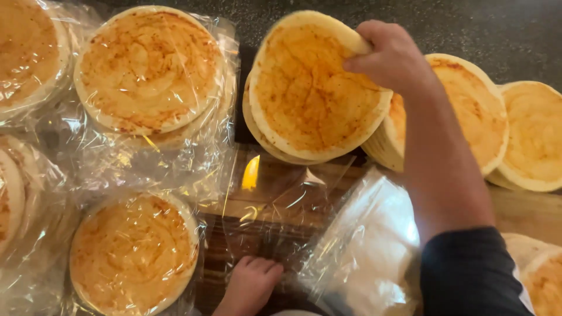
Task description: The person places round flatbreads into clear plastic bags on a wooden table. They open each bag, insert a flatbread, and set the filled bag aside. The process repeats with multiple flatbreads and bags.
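Observation:
My right hand (pixel 391 57) grips the upper right edge of a small stack of round golden flatbreads (pixel 313 88), tilted up above the wooden table. My left hand (pixel 250 285) rests flat at the bottom centre on an open clear plastic bag (pixel 281 205) that lies on the wood. My right forearm in a dark sleeve crosses in front of a leaning row of unwrapped flatbreads (pixel 474 105).
Bagged stacks of flatbread lie at upper left (pixel 149 70), lower left (pixel 133 251) and along the left edge (pixel 26 52). More loose flatbreads stand at the right (pixel 535 134) and lower right (pixel 544 278). A pile of empty clear bags (pixel 366 251) sits near my right sleeve. Dark counter (pixel 503 29) behind.

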